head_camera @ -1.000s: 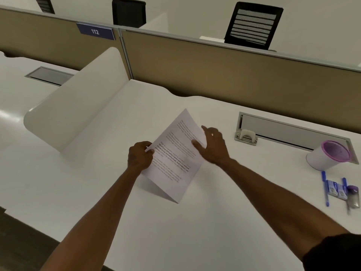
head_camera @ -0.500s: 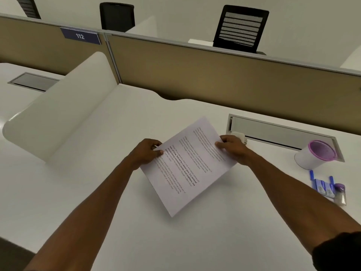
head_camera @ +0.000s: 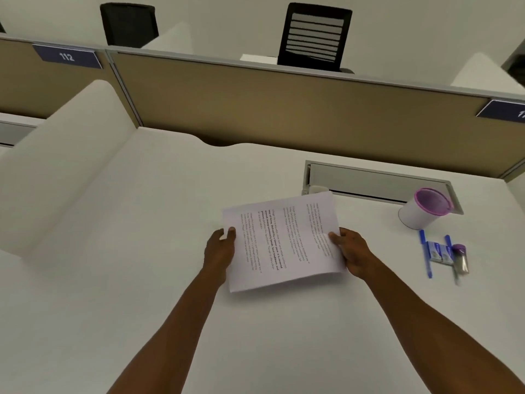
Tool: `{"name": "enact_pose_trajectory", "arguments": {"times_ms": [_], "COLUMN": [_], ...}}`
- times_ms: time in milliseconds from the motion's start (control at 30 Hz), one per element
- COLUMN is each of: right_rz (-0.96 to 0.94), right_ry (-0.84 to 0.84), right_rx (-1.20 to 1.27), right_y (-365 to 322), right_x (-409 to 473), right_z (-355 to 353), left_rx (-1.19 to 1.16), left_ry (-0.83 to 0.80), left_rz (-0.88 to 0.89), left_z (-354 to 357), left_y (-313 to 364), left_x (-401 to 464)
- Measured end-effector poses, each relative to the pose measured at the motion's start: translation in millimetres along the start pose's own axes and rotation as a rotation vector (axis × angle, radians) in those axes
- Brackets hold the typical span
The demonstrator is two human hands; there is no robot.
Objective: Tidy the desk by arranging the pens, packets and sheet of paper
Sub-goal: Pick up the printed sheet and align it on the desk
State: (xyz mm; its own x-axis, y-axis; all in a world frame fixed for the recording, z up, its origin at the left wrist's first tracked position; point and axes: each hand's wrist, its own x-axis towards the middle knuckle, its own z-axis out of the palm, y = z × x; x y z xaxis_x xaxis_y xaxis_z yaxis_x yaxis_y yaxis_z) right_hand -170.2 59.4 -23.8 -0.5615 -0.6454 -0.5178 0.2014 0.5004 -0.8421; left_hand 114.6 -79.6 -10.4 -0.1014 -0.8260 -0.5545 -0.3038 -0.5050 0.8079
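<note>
A printed sheet of paper (head_camera: 284,240) is held just above the white desk (head_camera: 142,280), turned so its text lines run sideways. My left hand (head_camera: 220,251) pinches its left edge with the thumb on top. My right hand (head_camera: 352,253) grips its right edge. To the right lie two blue pens (head_camera: 425,255), small blue-and-white packets (head_camera: 439,253) between them, and a small clear vial with a purple cap (head_camera: 460,260).
A white cup with a pink rim (head_camera: 423,209) stands near a grey cable tray (head_camera: 377,180) at the back right. A curved white divider (head_camera: 56,172) rises on the left. A tan partition (head_camera: 284,109) closes the back, with black chairs beyond.
The sheet has been turned clockwise and shifted right, from slanted to lying crosswise. My right hand went from flat on the sheet to gripping its right edge. The view swung right.
</note>
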Motion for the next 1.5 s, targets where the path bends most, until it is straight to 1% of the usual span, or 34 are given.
{"name": "enact_pose_trajectory", "arguments": {"times_ms": [100,300,400,467,533,700,833,1167,1500], "right_rz": [-0.011,0.006,-0.024,-0.043,-0.047,-0.006,0.02,0.044,0.045], "right_ry": [0.034,0.094,0.246,0.34,0.369,0.413,0.442,0.48,0.464], "right_rx": [-0.024,-0.236,-0.344,-0.326,-0.271,-0.145,-0.105,-0.103,-0.144], "right_y": [7,13,12,13,15,15,14,11,12], "right_x": [-4,-8,-9,-9,-7,-4,1,2,-5], "right_z": [-5,-8,-7,-10,-14,-30,-43,-61,-60], "left_rx": [0.048,0.229,0.259,0.245,0.227,0.217,0.232,0.282,0.335], "left_ry": [-0.004,-0.01,0.042,0.112,0.143,0.066,0.026,-0.02,-0.02], "left_rz": [0.055,0.188,0.224,0.232,0.249,0.276,0.276,0.284,0.248], "left_z": [21,39,45,49,52,63,78,104,106], "left_y": [-4,-6,-4,-1,3,20,33,41,32], "left_x": [-5,-2,-3,-1,1,9,15,23,28]}}
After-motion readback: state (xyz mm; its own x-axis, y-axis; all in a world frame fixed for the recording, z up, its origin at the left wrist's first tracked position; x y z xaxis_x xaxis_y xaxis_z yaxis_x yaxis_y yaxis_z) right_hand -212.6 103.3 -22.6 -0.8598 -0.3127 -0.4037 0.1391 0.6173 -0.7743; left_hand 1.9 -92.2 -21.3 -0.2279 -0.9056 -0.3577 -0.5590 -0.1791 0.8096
